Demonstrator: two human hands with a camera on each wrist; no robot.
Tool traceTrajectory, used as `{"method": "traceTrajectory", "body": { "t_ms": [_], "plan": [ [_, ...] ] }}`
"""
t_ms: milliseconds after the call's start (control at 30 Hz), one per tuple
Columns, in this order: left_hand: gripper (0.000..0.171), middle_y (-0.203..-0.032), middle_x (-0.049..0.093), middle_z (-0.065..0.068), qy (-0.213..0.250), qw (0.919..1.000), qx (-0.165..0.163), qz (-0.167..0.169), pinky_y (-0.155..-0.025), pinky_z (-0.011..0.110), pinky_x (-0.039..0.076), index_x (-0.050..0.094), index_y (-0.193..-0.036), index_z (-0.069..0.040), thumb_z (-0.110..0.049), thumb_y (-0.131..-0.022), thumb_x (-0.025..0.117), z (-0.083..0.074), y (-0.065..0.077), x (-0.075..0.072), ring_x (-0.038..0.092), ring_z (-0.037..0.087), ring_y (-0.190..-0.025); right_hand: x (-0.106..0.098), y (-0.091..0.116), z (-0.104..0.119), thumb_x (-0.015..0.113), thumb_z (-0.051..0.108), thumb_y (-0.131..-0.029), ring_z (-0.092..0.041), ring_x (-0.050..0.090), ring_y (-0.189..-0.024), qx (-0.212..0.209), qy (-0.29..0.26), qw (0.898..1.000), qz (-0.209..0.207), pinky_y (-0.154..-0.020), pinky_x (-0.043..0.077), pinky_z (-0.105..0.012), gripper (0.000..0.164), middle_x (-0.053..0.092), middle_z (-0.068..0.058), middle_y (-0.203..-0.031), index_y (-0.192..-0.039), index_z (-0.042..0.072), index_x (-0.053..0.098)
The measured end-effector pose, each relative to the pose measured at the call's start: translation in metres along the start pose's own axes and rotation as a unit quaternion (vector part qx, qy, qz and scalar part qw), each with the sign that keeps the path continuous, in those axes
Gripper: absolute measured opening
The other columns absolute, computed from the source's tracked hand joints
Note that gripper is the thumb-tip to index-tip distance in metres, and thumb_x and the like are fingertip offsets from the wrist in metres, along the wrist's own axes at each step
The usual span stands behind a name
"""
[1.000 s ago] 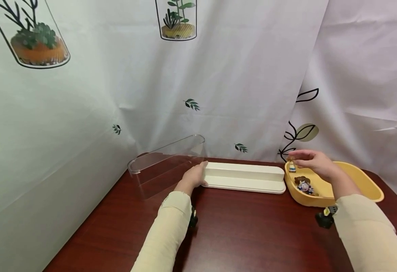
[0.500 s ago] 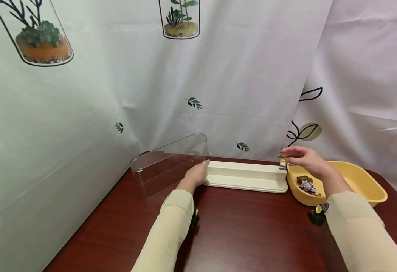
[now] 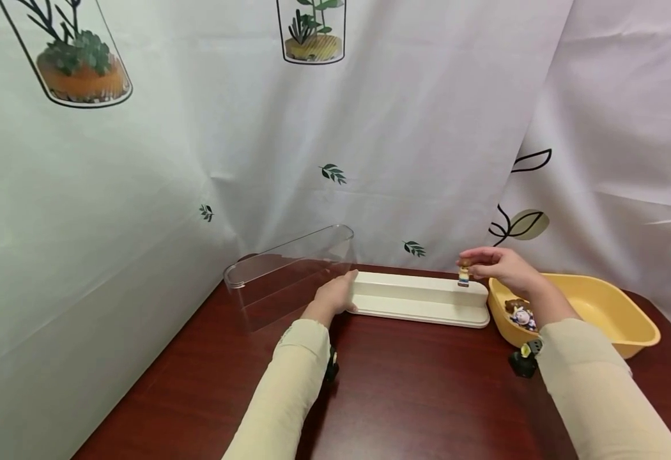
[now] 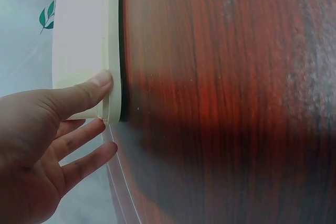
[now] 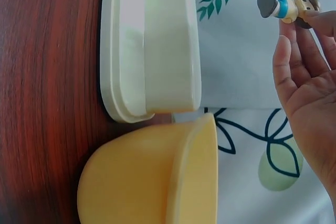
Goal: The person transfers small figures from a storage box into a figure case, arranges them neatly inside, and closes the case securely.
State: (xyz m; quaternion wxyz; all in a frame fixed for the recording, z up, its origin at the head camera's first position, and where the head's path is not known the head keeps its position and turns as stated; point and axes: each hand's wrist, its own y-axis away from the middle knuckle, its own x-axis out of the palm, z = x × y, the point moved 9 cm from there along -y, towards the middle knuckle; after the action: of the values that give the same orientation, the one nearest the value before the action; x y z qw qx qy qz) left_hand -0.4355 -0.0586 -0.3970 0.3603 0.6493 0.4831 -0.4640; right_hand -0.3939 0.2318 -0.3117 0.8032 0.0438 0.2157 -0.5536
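My right hand (image 3: 505, 267) pinches a small figurine (image 3: 464, 273) by its head, between thumb and fingers. In the right wrist view the figurine (image 5: 286, 8) shows a brown-haired head, a pale and blue body and a dark flat base. It hangs above the right end of a long cream two-step display base (image 3: 416, 311). My left hand (image 3: 335, 295) holds the left end of that base. In the left wrist view the thumb of the left hand (image 4: 47, 124) presses on the rim while the fingers lie against the end. The base's upper step bears nothing.
A clear plastic cover (image 3: 289, 271) stands at an angle to the left of the base. Right of the base sits a yellow basin (image 3: 629, 326) with more small figurines (image 3: 523, 317) in it. A patterned curtain (image 3: 404, 160) hangs behind the dark red wooden table (image 3: 416, 390).
The right hand has carried the figurine left, from over the basin's rim to over the base's right end. The left hand keeps its place on the base.
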Motion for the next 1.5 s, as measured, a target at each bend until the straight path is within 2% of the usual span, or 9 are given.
{"method": "traceTrajectory", "body": {
  "t_ms": [100, 200, 300, 467, 533, 733, 967, 1233, 1500],
  "plan": [
    [0.095, -0.138, 0.045, 0.008, -0.009, 1.0000, 0.000, 0.000, -0.092, 0.043, 0.041, 0.027, -0.146, -0.014, -0.023, -0.070, 0.082, 0.000, 0.000, 0.000, 0.044, 0.026, -0.123, 0.003, -0.003, -0.001, 0.062, 0.010, -0.089, -0.008, 0.061, -0.088, 0.011, 0.004, 1.000, -0.001, -0.074, 0.052, -0.032, 0.042, 0.066, -0.001, -0.103, -0.122, -0.013, 0.049],
    [0.094, -0.138, 0.045, 0.008, -0.016, 0.9999, -0.001, 0.000, -0.093, 0.042, 0.041, 0.027, -0.146, -0.014, -0.024, -0.070, 0.082, 0.001, 0.000, 0.001, 0.044, 0.026, -0.123, 0.007, -0.006, -0.001, 0.062, 0.008, -0.089, -0.008, 0.062, -0.088, 0.015, -0.009, 1.000, 0.000, -0.076, 0.052, -0.032, 0.045, 0.066, 0.002, -0.101, -0.123, -0.016, 0.046],
    [0.094, -0.138, 0.046, 0.007, -0.018, 0.9998, -0.002, -0.001, -0.092, 0.042, 0.041, 0.027, -0.146, -0.014, -0.025, -0.070, 0.082, 0.002, 0.001, 0.001, 0.045, 0.025, -0.122, 0.011, -0.008, -0.002, 0.061, 0.008, -0.089, -0.007, 0.061, -0.089, 0.019, -0.016, 1.000, 0.002, -0.076, 0.052, -0.032, 0.046, 0.066, 0.002, -0.102, -0.124, -0.017, 0.045],
    [0.093, -0.133, 0.050, 0.009, -0.022, 0.9997, -0.002, -0.006, -0.088, 0.041, 0.044, 0.029, -0.144, -0.014, -0.027, -0.069, 0.082, 0.001, 0.001, 0.001, 0.050, 0.025, -0.116, 0.015, -0.009, 0.000, 0.060, 0.008, -0.090, -0.006, 0.060, -0.090, 0.020, -0.011, 1.000, 0.008, -0.078, 0.051, -0.033, 0.045, 0.063, -0.010, -0.110, -0.124, -0.017, 0.045],
    [0.091, -0.130, 0.052, 0.009, -0.025, 0.9997, -0.002, -0.009, -0.087, 0.041, 0.044, 0.031, -0.142, -0.014, -0.028, -0.068, 0.083, 0.001, 0.002, 0.000, 0.052, 0.025, -0.114, 0.017, -0.011, 0.000, 0.060, 0.008, -0.090, -0.006, 0.060, -0.090, 0.020, -0.008, 1.000, 0.010, -0.079, 0.051, -0.034, 0.045, 0.062, -0.012, -0.111, -0.124, -0.016, 0.045],
    [0.089, -0.124, 0.057, 0.010, -0.022, 0.9997, -0.007, -0.008, -0.084, 0.041, 0.046, 0.033, -0.139, -0.015, -0.026, -0.067, 0.084, -0.002, 0.004, -0.004, 0.055, 0.026, -0.108, 0.022, -0.016, -0.003, 0.061, 0.006, -0.089, -0.007, 0.060, -0.090, 0.024, -0.023, 0.999, 0.011, -0.080, 0.051, -0.035, 0.045, 0.063, -0.003, -0.107, -0.125, -0.016, 0.045],
    [0.088, -0.121, 0.058, 0.010, -0.024, 0.9997, -0.002, -0.008, -0.083, 0.039, 0.046, 0.033, -0.139, -0.013, -0.025, -0.067, 0.084, -0.004, 0.003, -0.003, 0.056, 0.025, -0.106, 0.028, -0.021, -0.007, 0.062, 0.004, -0.087, -0.007, 0.061, -0.089, 0.036, -0.040, 0.999, 0.008, -0.081, 0.050, -0.034, 0.047, 0.063, -0.004, -0.106, -0.125, -0.016, 0.043],
    [0.089, -0.123, 0.057, 0.010, -0.024, 0.9996, -0.001, -0.011, -0.085, 0.038, 0.045, 0.032, -0.139, -0.013, -0.024, -0.067, 0.084, -0.003, 0.003, -0.004, 0.056, 0.024, -0.107, 0.034, -0.028, -0.005, 0.060, 0.002, -0.088, -0.007, 0.061, -0.088, 0.039, -0.033, 0.999, 0.011, -0.082, 0.050, -0.037, 0.045, 0.063, -0.005, -0.105, -0.126, -0.015, 0.044],
    [0.088, -0.124, 0.057, 0.010, -0.018, 0.9997, 0.001, -0.014, -0.086, 0.039, 0.045, 0.033, -0.139, -0.013, -0.023, -0.068, 0.083, -0.004, 0.004, -0.005, 0.055, 0.025, -0.108, 0.042, -0.032, 0.001, 0.060, -0.001, -0.087, -0.007, 0.061, -0.087, 0.027, -0.050, 0.998, 0.014, -0.081, 0.050, -0.034, 0.045, 0.063, -0.009, -0.105, -0.125, -0.019, 0.042]
  ]
}}
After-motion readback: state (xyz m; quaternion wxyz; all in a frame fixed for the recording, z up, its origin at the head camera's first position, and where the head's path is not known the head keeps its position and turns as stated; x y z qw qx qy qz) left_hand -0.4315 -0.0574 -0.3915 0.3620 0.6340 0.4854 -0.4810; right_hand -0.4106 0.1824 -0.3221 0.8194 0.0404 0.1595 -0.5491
